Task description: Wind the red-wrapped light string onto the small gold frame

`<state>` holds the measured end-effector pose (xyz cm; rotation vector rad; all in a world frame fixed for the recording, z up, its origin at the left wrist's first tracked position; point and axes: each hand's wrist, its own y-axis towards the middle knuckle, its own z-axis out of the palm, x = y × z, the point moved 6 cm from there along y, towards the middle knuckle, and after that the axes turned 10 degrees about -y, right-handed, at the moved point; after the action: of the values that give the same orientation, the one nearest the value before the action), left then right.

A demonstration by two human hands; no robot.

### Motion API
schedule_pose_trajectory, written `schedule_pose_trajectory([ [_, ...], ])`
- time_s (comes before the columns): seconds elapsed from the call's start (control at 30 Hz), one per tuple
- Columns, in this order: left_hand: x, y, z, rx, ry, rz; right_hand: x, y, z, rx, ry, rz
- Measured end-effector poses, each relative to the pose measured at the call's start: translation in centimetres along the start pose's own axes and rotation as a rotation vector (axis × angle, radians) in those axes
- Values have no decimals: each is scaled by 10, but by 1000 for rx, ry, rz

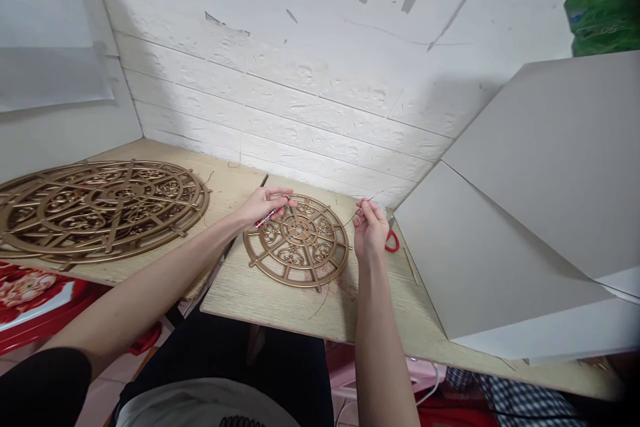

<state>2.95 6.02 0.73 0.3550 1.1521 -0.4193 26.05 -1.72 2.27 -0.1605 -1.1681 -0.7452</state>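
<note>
A round gold lattice panel [284, 275] with scrollwork lies flat on the light wooden table. My left hand [264, 205] is over its upper left edge, closed round a slim red stick-like item [265, 219] with paler marks; its exact kind is unclear. At the panel's right, my right hand [370, 220] pinches a thin dark thread [352, 219] between thumb and fingers. The thread runs down left toward the panel, and a short end sticks up past the fingertips. Just beyond that hand is a red scissors handle [393, 241], partly hidden.
Several larger gold lattice panels [193, 237] are stacked at the left. A white textured wall [280, 107] closes off the back. Grey-white boards [480, 260] lean at the right, below a green packet [605, 20]. A red patterned stool [45, 333] stands lower left.
</note>
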Motion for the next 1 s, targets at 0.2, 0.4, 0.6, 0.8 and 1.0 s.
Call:
schedule_pose_trajectory([
  [0.2, 6, -5, 14, 153, -5, -9, -15, -15, 30, 229, -166, 65],
  [0.4, 10, -10, 26, 286, 24, 14, -28, -31, 51, 428, -357, 35],
  [0.6, 11, -10, 30, 296, 17, 58, -33, -39, 60, 551, -435, 37],
  [0.8, 7, -10, 30, 266, -35, 101, -32, -40, 60, 531, -428, 47],
  [1.0, 6, -12, 32, 304, -8, 107, -32, -42, 63, 566, -399, 64],
])
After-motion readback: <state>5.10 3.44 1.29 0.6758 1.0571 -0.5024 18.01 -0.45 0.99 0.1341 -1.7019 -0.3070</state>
